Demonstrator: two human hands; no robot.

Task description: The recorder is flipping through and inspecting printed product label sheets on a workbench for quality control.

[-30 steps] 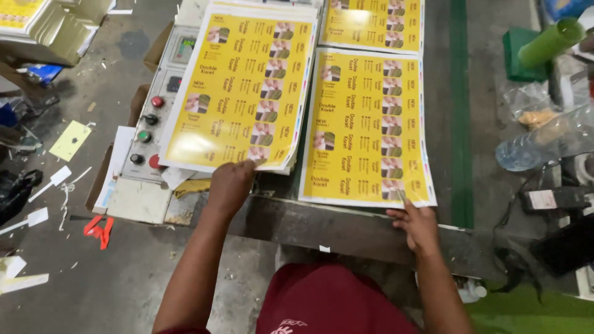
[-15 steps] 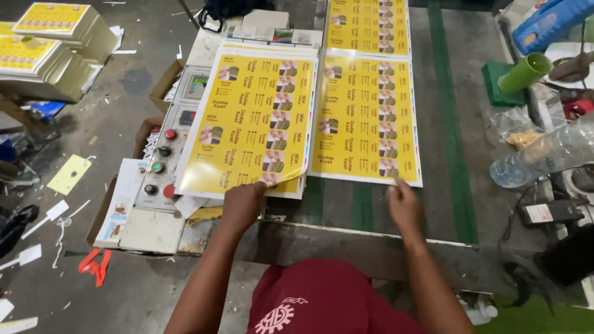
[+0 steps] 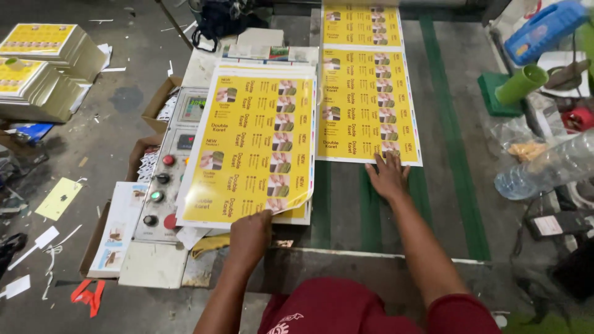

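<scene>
Left hand [image 3: 249, 238] pinching the lifted near edge of a yellow printed sheet [image 3: 253, 148] atop the stack over the control panel [image 3: 166, 179], right hand [image 3: 388, 176] flat — fingers spread — on the neighbouring sheet's [image 3: 366, 105] near edge, bare green-striped table [image 3: 458, 185] beside it.

Printed sheets [image 3: 253, 148] were yellow, carrying rows of small picture panels. Conveyor bed [image 3: 476, 124] was grey with green stripes. Control panel [image 3: 162, 185] bore red and green buttons. Jug [image 3: 541, 28] was blue.

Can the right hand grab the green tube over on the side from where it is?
Probably yes, with a stretch. The right hand rests on a yellow sheet; the green tube lies farther right, and only bare belt shows between them.
</scene>
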